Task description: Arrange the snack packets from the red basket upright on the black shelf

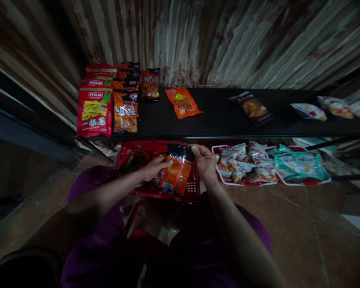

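An orange and black snack bag [172, 176] is held over a red plastic basket [124, 152] in front of my knees. My right hand [206, 162] pinches the bag's upper right corner between thumb and fingers. My left hand [154, 168] grips the bag's left side, its thumb lying across the front; the fingertips behind are hidden. More orange packaging shows beside the bag, though how many bags there are I cannot tell. Inside the basket's left part lies a dark green and red packet [135, 162], poorly lit.
On the black shelf [216, 124] stand red snack bags [95, 112] and orange-black bags [125, 114] in rows at left. An orange packet [183, 103], a brown packet [253, 108] and two white packets lie farther right. Below are baskets of white-red packets [246, 162] and teal packets [300, 164].
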`<state>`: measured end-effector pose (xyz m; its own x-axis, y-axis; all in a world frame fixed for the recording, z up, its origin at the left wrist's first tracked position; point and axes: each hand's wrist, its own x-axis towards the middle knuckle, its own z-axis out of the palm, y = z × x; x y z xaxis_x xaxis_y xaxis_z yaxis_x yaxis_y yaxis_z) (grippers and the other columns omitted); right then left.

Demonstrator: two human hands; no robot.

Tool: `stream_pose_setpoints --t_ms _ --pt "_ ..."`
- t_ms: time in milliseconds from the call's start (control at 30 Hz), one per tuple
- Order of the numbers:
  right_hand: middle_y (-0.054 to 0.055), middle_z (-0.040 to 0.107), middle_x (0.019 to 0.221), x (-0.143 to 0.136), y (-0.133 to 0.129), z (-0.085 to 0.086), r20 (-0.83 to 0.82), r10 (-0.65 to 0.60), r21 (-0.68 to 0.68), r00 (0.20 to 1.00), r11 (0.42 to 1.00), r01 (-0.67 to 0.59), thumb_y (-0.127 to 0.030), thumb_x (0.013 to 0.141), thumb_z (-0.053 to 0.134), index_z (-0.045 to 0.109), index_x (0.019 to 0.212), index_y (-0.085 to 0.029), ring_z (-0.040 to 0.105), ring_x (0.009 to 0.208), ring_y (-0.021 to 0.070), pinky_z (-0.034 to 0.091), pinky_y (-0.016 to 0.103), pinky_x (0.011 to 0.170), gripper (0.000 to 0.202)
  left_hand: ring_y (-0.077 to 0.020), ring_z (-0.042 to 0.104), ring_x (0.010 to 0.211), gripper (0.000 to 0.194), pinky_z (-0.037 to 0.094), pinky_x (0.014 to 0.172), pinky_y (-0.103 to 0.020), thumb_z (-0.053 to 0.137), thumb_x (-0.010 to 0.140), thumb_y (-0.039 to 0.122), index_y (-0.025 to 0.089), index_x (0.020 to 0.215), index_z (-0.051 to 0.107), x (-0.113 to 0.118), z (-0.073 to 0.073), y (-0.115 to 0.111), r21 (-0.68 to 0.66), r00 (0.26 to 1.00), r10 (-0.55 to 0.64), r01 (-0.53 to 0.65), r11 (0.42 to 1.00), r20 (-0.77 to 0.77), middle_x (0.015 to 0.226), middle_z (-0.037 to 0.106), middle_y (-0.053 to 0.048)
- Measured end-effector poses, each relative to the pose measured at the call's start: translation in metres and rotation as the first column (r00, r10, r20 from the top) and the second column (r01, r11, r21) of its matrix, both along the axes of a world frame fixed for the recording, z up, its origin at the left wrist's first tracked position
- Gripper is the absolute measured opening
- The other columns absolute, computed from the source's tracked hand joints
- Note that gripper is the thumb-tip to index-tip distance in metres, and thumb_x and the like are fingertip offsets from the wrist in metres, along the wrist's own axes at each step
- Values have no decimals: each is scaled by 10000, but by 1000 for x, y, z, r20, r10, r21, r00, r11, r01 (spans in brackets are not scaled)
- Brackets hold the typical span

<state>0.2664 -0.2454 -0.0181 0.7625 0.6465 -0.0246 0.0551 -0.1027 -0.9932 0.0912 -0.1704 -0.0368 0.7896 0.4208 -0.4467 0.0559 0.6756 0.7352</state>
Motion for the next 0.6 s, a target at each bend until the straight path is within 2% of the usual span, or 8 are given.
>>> stream_pose_setpoints --t_ms 100,200,333,500,600 --pt "40 711 996 -2 -8 3 -181 75 -48 981 995 -85 -561 688 681 672 1022 -242 653 888 201 515 322 765 462 -145 645 726 347 496 745 -289 773 688 313 142 969 661 1 -2 0 -66 999 46 -47 997 -9 901 710 -59" --pt "70 702 1061 -5 -24 3 -349 155 -162 924 961 -222 -616 743 612 655 1068 -250 666 917 204 533 314 770 492 -148 650 680 255 513 699 -281 737 729 285 125 914 665 1 -8 0 -140 992 118 -125 982 -52 827 713 -63" --pt "79 690 1112 -14 -49 -9 -496 195 -246 846 903 -352 -494 730 704 657 1050 -238 674 919 205 547 324 803 413 -152 661 656 171 523 682 -270 665 797 273 117 869 666 1 -15 1 -253 982 161 -182 950 -99 766 716 -66" --pt "48 685 1119 -29 -67 -16 -679 338 -98 652 839 -536 -371 692 761 662 1028 -242 670 922 194 558 286 751 373 -162 671 667 157 538 719 -299 574 862 233 109 905 660 5 -16 1 -295 974 202 -223 929 -99 771 719 -73" --pt "38 688 1100 -33 -68 -11 -674 380 -24 633 846 -532 -322 659 788 653 1050 -236 664 860 169 553 275 737 423 -183 684 756 193 534 807 -339 595 853 244 106 975 651 10 -10 3 -289 975 214 -220 932 -50 848 724 -93"
